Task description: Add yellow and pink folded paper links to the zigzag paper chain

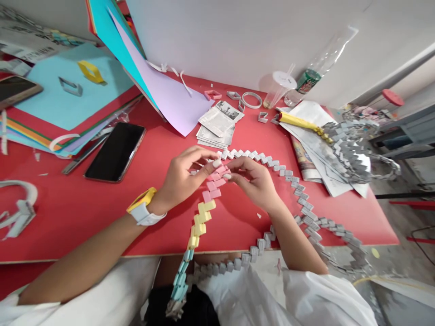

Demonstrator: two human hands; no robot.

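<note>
A long folded-paper chain (205,211) runs in a zigzag through pink, yellow and pale blue links, then hangs over the table's front edge toward my lap. My left hand (190,174) pinches the pink section from the left, thumb and fingers closed on it. From the other side my right hand (253,181) grips the same pink links between thumb and fingertips. Beyond my fingers, grey newsprint links (273,163) curve away to the right and pass by my right forearm. The exact joint between my fingertips is partly hidden.
On the red table (163,226) lie a black phone (115,151), newspaper squares (220,120), coloured paper sheets (81,86) and loose folded links (213,94). A lidded cup (277,88) and a bottle (307,81) stand against the wall. Newspapers and a grey chain heap (353,149) sit right.
</note>
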